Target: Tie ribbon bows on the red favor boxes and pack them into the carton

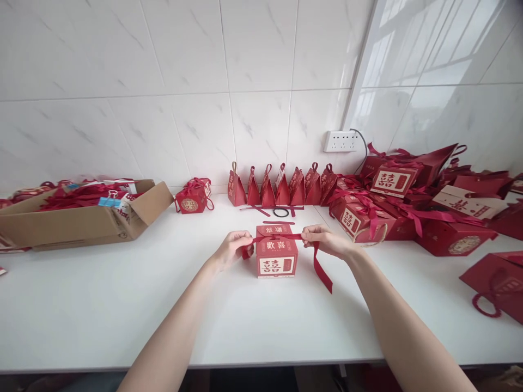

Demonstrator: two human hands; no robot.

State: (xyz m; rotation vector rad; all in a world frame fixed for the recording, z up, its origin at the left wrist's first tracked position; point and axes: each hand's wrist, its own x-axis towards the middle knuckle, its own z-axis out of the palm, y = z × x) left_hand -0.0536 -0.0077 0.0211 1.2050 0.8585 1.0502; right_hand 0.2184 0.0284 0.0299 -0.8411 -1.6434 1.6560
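Note:
A red gift box point(277, 265) with cream panels and gold characters stands upright on the white table in front of me. Across its top runs a dark red ribbon point(322, 269), crossed at the middle of the lid. My left hand point(233, 249) pinches one side of this ribbon just left of the box, and a short end hangs below the fingers. On the other side, my right hand point(324, 239) is closed on the ribbon, whose longer tail drops to the table. The ribbon looks stretched between both hands.
Behind the box lie loose ribbon strips point(278, 222) and a black ring point(280, 213). Several pointed red boxes point(267, 190) line the wall. A cardboard carton point(81, 231) of red ribbons stands left, near a small red box point(192, 198). Many red boxes point(402, 220) are piled right, below a power strip point(344, 141).

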